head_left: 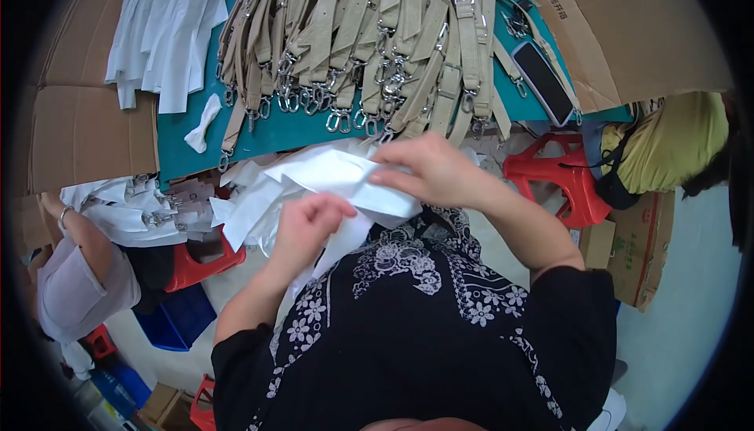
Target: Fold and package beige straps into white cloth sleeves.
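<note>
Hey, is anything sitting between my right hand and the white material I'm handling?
No, nothing visible. Your right hand is directly on the white material. Your left hand is at its near side, not between them. The beige straps lie beyond, on the green tabletop.

Black tee-type top [408, 360], short slvs, L slv [239, 364] & R slv [577, 329] both plain blk. Chest area solid blk, dk matte look. White floral print in 2 bands: L band [308, 329] & R band [479, 305], approx. symmetrical, lg open-petal flowers lower down the body, smaller ones twd shoulders. Ctr motif [400, 262], also wht, lacy/scrolled, near lower front; finer detail there too small to tell. Forearms bare below slvs; L hand [309, 225] & R hand [428, 168] bare too.
</note>
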{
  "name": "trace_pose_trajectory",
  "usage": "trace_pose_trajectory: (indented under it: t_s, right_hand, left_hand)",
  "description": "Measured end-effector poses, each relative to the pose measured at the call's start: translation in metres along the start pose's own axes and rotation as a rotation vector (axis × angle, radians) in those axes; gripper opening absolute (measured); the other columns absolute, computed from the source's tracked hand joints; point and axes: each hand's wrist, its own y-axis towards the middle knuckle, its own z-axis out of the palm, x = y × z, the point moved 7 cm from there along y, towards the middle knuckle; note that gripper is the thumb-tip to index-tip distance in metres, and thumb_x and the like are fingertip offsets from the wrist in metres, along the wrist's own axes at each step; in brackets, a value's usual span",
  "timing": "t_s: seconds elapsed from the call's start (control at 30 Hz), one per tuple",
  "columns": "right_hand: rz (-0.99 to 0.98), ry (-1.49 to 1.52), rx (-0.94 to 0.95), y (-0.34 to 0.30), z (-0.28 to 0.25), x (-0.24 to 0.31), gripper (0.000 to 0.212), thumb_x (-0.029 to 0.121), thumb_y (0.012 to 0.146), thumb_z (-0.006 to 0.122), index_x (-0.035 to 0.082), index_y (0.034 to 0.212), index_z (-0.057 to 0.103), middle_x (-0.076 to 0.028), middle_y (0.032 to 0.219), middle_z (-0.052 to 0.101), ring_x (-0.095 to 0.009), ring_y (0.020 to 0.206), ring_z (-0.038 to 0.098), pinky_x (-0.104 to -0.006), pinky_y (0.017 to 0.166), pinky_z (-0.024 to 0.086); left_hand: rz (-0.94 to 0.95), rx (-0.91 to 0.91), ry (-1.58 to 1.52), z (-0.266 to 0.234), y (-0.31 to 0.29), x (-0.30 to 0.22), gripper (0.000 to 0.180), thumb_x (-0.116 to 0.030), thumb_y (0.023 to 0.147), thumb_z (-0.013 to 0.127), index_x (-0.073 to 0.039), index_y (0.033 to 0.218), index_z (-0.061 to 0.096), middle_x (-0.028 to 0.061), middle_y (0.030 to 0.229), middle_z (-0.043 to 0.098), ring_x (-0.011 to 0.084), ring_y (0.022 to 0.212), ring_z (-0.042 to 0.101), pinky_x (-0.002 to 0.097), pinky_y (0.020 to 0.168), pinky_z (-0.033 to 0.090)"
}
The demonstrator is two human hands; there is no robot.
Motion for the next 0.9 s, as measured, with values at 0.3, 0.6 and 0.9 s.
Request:
trace_pose_trajectory:
  t_s: [0.3,0.6,0.9]
  right_hand:
    - [0.058,0.1,0.093,0.031,0.022,-0.012,0.03,0.025,0.077,0.063,0.004,0.097,0.054,-0.011,0.079,0.061,-0.024,0.074,0.06,-0.0319,0.065,0.045]
    - [0.113,0.0,0.333,-0.015,0.013,-0.058,0.021,0.02,0.079,0.06,0.004,0.091,0.059,-0.008,0.071,0.058,-0.018,0.066,0.056,-0.0293,0.062,0.043]
    - [0.107,0.386,0.246,0.034,-0.03,-0.012,0.024,0.024,0.088,0.051,0.004,0.101,0.05,0.0,0.078,0.055,-0.006,0.073,0.049,-0.0224,0.063,0.041]
  left_hand:
    - [0.08,-0.404,-0.505,-0.033,0.034,0.04,0.027,-0.013,0.082,0.06,-0.01,0.097,0.038,0.0002,0.065,0.05,0.0053,0.046,0.044,0.0158,0.037,0.027]
    - [0.501,-0.836,-0.283,-0.092,-0.021,0.024,0.029,0.003,0.078,0.06,-0.01,0.096,0.041,0.0031,0.076,0.055,0.0032,0.05,0.043,0.0157,0.041,0.029]
    - [0.564,-0.929,-0.245,-0.11,-0.035,-0.006,0.011,-0.006,0.083,0.057,-0.006,0.092,0.051,0.0006,0.071,0.054,0.0034,0.047,0.042,0.0153,0.04,0.03]
